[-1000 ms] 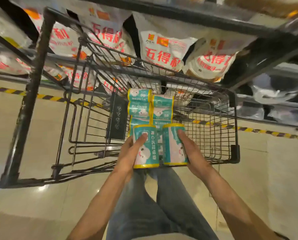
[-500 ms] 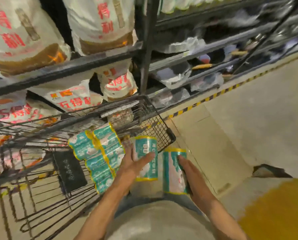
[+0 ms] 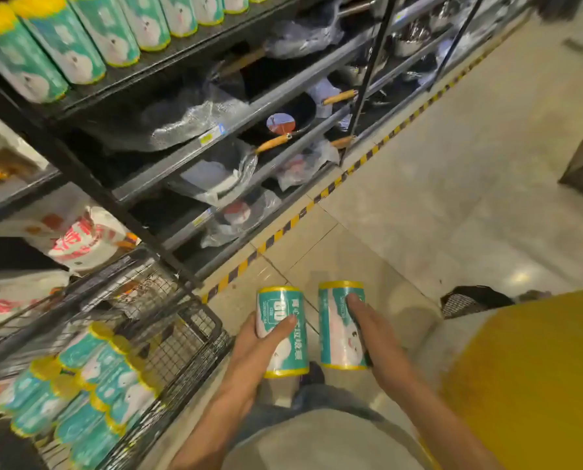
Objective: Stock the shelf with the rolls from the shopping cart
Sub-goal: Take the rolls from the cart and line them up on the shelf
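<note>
Left hand (image 3: pixel 249 347) fingers (image 3: pixel 285 323) curled round one teal roll (image 3: pixel 283 334); right hand (image 3: pixel 373 334) fingers wrapped about a second roll (image 3: pixel 339 330) — both upright, side by side, apart, above the floor (image 3: pixel 453 198). More rolls (image 3: pixel 90 385) heaped in the wire cart (image 3: pixel 195 337), lower left. Row of rolls on top shelf (image 3: pixel 181 56) — upper left.

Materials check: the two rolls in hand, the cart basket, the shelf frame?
Roll in left hand and roll in right hand: glossy printed plastic wrap, judging by sheen; contents hidden. Cart basket: dark coated metal wire mesh. Shelf frame: dark painted metal, likely steel, matte.
</note>
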